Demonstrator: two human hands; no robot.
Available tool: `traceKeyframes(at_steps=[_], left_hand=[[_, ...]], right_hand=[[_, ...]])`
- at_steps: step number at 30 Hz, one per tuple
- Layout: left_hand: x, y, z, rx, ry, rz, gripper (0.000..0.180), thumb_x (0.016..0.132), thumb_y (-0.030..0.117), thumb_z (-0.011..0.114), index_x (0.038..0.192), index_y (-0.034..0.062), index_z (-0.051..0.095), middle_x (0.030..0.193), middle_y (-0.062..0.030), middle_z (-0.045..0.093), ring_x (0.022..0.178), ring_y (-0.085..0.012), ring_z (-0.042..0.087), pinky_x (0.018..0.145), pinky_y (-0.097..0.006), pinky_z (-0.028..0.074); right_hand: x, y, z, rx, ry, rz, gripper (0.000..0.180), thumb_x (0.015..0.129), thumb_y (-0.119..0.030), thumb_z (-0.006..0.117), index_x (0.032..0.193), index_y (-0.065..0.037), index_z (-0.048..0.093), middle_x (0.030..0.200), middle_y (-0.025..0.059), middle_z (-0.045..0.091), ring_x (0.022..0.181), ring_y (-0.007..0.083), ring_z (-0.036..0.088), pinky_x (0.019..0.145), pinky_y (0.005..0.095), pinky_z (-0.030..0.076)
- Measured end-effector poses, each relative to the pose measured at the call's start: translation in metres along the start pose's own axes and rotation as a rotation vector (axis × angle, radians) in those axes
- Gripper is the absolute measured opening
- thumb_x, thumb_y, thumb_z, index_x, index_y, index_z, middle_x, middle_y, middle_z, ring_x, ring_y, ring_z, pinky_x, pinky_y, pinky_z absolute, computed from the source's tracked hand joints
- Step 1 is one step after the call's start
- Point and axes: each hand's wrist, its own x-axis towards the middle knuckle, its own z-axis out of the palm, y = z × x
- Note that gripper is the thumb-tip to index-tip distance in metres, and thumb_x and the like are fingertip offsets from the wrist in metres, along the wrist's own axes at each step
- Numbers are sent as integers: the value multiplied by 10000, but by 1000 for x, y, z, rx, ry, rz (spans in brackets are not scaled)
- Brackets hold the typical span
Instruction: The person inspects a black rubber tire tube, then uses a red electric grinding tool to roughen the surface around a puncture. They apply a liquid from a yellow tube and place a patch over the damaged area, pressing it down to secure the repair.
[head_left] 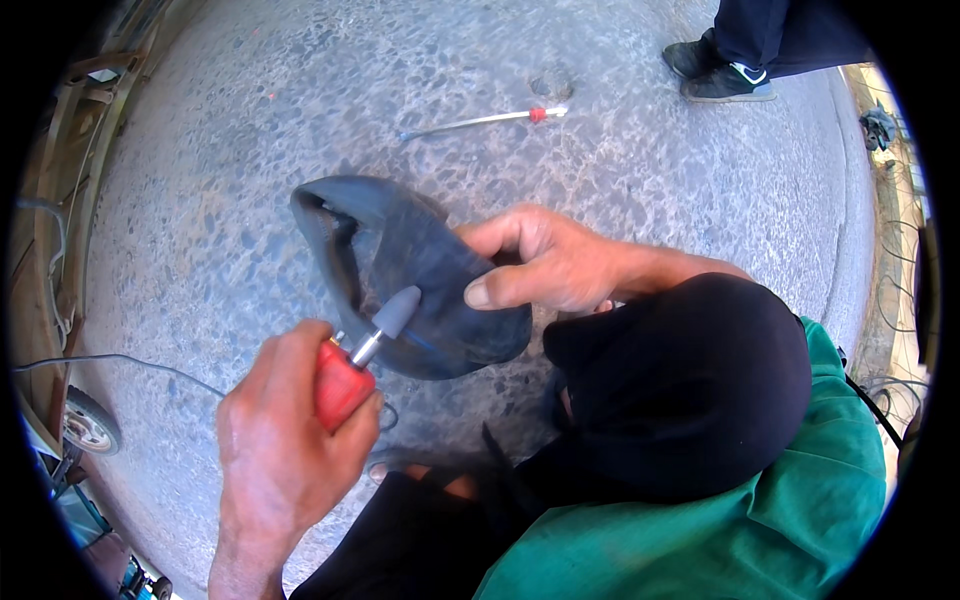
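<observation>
My left hand (pixel 275 430) is wrapped round a red die grinder (pixel 342 388). From it points a metal shank with a grey cone-shaped grinding bit (pixel 398 310), its tip at the face of a black rubber inner tube (pixel 430 260); whether it touches I cannot tell. My right hand (pixel 550 258) grips the tube's right side, thumb on the near face and fingers mostly hidden behind. At left the tube bulges open into a loop, above the rough grey ground (pixel 230 200).
A metal rod with a red collar (pixel 480 122) lies beyond the tube. Another person's dark shoes (pixel 730 82) stand far right. A cable (pixel 120 357) runs in from the left, near a small wheel (pixel 90 422). Rounded black cloth (pixel 690 390) and green clothing (pixel 720 540) block the lower right.
</observation>
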Motion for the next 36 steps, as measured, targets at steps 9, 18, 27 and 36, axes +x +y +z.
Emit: traceKeyframes(at_steps=[9, 18, 27, 36], left_hand=[[0, 1, 1, 4, -9, -9, 486, 726, 91, 797, 1165, 20, 601, 907, -197, 649, 767, -375, 687, 674, -441, 549], [2, 6, -3, -43, -92, -130, 544, 732, 84, 811, 1220, -16, 594, 1059, -236, 668, 983, -417, 686, 849, -431, 550], [3, -2, 0, -1, 1, -9, 490, 723, 90, 804, 1166, 23, 604, 919, -190, 650, 778, -383, 683, 678, -441, 549], [4, 3, -4, -23, -92, -121, 534, 726, 81, 807, 1210, -9, 600, 1049, -230, 669, 963, -416, 690, 833, -433, 553]], right_hand=[[1, 2, 0, 14, -7, -6, 295, 923, -63, 649, 1203, 24, 691, 1061, 35, 709, 960, 95, 617, 891, 295, 501], [2, 0, 0, -7, 1, 4, 311, 918, -74, 657, 1211, 24, 693, 1053, 32, 706, 952, 95, 612, 891, 290, 495], [2, 2, -1, -45, -6, 15, 314, 914, -86, 658, 1210, 12, 696, 1041, 32, 706, 947, 95, 612, 881, 288, 495], [5, 5, -4, -37, -27, -2, 326, 913, -94, 660, 1218, 16, 691, 1049, 31, 705, 953, 97, 614, 886, 288, 494]])
